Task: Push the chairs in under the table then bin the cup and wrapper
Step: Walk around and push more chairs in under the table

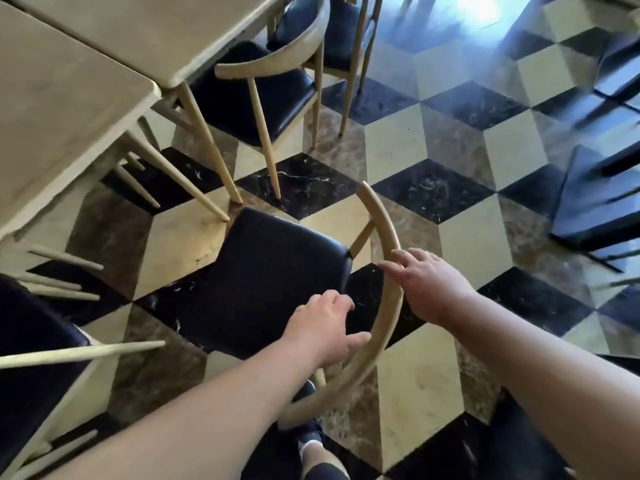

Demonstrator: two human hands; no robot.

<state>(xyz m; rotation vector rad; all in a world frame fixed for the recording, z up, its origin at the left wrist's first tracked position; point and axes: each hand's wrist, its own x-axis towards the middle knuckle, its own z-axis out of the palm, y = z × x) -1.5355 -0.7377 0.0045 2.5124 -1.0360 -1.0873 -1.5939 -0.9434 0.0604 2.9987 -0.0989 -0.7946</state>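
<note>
A chair with a dark padded seat (277, 282) and a curved light-wood back rail (388, 233) stands pulled out from the light wooden table (69, 116), at an angle to it. My left hand (325, 327) is at the inner side of the rail's lower part, fingers loosely curled, thumb touching the wood. My right hand (422, 282) lies on the middle of the rail with its fingers stretched across it. No cup or wrapper is in view.
A second table (156, 29) adjoins the first at the back. A matching chair (263, 98) sits partly under it, with another behind. A further chair (27, 358) is at my left. Dark chairs (595, 209) stand right, across the chequered floor. My shoe (308, 434) is below the rail.
</note>
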